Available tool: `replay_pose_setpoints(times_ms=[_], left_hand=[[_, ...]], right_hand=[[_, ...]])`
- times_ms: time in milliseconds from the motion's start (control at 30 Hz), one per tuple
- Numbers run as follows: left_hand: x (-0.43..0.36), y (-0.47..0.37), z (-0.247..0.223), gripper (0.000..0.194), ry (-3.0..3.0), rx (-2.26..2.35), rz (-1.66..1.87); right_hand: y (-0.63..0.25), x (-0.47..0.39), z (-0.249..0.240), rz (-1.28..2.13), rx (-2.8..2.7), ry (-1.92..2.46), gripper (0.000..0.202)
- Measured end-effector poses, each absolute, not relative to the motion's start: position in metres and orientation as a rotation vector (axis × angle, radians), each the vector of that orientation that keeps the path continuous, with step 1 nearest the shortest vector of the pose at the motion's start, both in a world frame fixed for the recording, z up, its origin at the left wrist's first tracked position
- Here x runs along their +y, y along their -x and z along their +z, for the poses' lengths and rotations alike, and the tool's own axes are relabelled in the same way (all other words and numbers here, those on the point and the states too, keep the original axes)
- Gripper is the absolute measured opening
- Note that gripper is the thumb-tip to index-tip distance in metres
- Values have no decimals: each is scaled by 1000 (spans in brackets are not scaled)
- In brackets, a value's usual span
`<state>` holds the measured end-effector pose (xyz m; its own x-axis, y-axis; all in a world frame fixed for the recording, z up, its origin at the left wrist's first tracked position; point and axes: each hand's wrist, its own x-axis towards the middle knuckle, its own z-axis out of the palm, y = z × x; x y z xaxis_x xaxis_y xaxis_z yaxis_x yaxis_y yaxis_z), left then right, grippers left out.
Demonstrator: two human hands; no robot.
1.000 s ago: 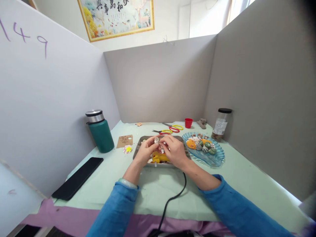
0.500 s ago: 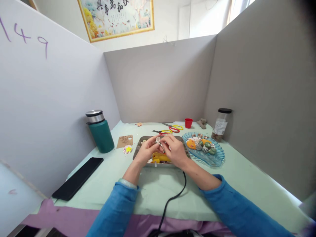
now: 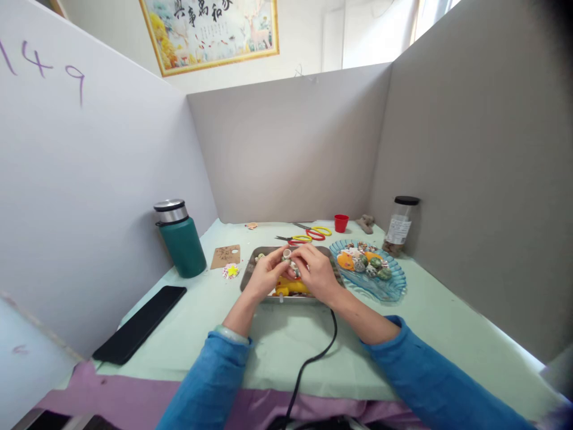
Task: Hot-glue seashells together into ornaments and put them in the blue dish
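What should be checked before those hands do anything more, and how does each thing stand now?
1. White piece held: ok, in the left hand's fingers.
2. Right hand gripping something: cannot tell; its fingertips are at the piece.
3. Glue gun laid down: ok, in the tray.
4. Glue gun cool: cannot tell.
5. Cord slack: ok, it curves loosely.
6. Bottle upright and capped: ok.

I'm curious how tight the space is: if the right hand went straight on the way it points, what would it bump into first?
Most likely the left hand, which holds a small pale piece close to the fingertips of the right hand; depth is unclear, so the piece might come first.
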<state>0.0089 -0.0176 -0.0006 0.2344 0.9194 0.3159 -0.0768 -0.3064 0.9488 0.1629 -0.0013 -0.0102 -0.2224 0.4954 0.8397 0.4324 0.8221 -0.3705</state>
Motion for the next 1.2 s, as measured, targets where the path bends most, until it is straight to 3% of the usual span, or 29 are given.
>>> replay_pose_setpoints(times_ms=[933,1200], left_hand=[[-14,-11,-2,63,-1512,840,1305],[-7,-8,-12,62,-1599,902,1314]], right_hand=[[-163,-2,-11,-36,-1815,820,13],[-163,-5,-8,-243,-1906,832,14]])
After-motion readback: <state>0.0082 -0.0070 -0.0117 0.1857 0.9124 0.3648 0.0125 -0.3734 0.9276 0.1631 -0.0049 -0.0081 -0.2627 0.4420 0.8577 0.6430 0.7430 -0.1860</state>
